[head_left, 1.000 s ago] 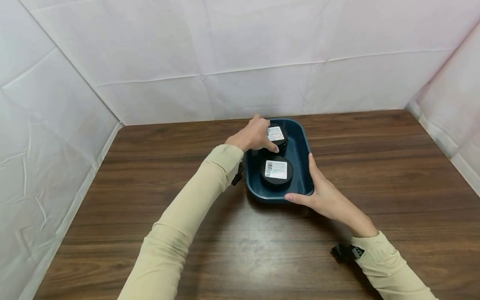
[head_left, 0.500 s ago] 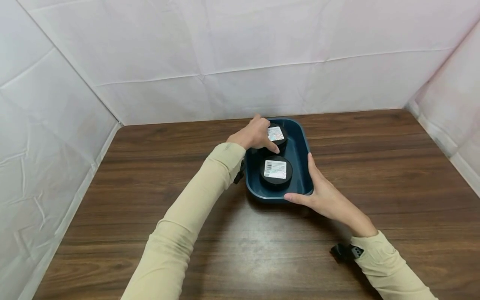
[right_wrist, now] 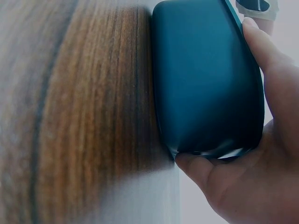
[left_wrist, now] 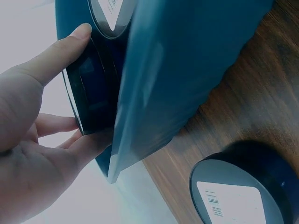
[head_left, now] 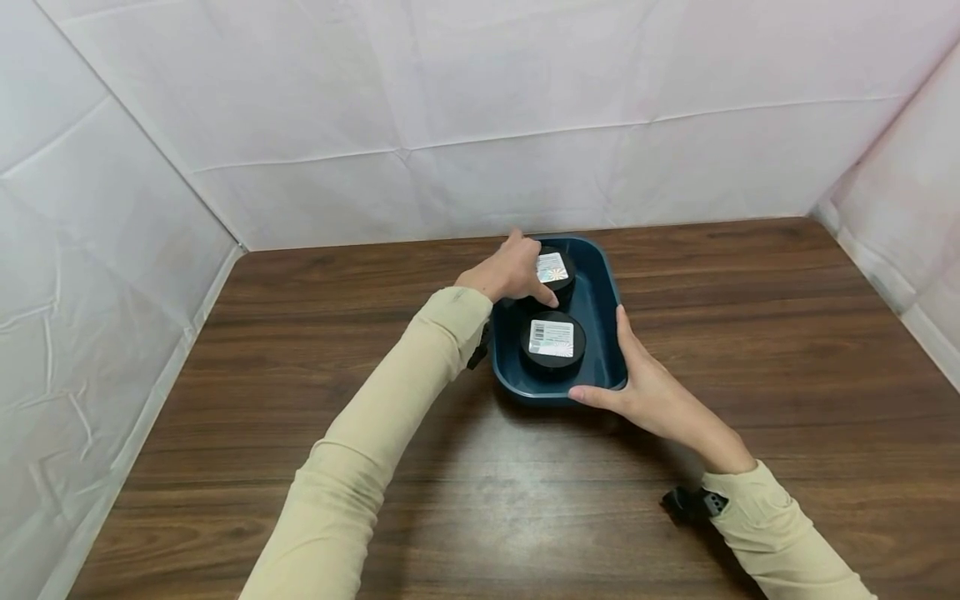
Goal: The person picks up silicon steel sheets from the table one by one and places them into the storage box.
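Observation:
A dark teal tray (head_left: 600, 321) lies on the wooden table, near its far edge. Two round black jars with white labels stand inside, a far jar (head_left: 553, 268) and a near jar (head_left: 553, 340). My left hand (head_left: 504, 271) holds the far jar, thumb on the near side and fingers round the other; the left wrist view shows its side (left_wrist: 96, 88) between them. At the tray's near right corner, my right hand (head_left: 648, 392) grips the wall, with the thumb on the front rim and fingers along the right side.
Another labelled black jar (left_wrist: 233, 196) stands on the table outside the tray in the left wrist view; the head view does not show it. White cloth walls (head_left: 480, 183) enclose the back and both sides of the table (head_left: 712, 317).
Hardly anything differs. The left forearm has shifted very slightly to the right; both hands keep their hold, and the tray and jars stay in place.

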Tool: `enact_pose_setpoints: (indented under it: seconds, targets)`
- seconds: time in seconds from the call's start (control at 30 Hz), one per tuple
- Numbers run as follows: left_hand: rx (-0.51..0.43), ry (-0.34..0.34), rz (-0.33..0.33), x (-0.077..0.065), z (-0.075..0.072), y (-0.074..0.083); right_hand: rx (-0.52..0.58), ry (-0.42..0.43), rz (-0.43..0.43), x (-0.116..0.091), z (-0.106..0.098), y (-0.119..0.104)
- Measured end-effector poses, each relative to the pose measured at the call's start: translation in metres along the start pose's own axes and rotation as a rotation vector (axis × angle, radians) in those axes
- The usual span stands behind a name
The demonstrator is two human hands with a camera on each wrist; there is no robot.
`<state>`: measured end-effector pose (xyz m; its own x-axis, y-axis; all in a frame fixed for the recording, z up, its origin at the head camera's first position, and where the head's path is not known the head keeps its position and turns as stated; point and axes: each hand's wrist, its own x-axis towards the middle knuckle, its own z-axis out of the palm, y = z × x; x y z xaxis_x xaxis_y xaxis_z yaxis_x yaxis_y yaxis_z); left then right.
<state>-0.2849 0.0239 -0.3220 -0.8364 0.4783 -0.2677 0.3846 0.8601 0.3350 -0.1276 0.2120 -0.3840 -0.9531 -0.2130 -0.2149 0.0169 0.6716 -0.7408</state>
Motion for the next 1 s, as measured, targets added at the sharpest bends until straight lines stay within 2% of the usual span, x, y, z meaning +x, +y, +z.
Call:
enact_pose_setpoints:
  seconds: [0.33, 0.53, 1.0]
  targets:
    - [0.037, -0.014, -0.018, 0.0002, 0.0013, 0.0023, -0.007, 0.009, -0.009, 0.0003, -0.0006, 0.0008]
    - [0.062, -0.004, -0.002, 0.0015, 0.0033, 0.0027, -0.008, 0.004, -0.001, 0.0006, -0.0003, 0.0012]
    - [0.054, 0.011, 0.002, 0.0029, 0.0045, 0.0024, -0.006, 0.002, -0.007, 0.0003, -0.0005, 0.0006]
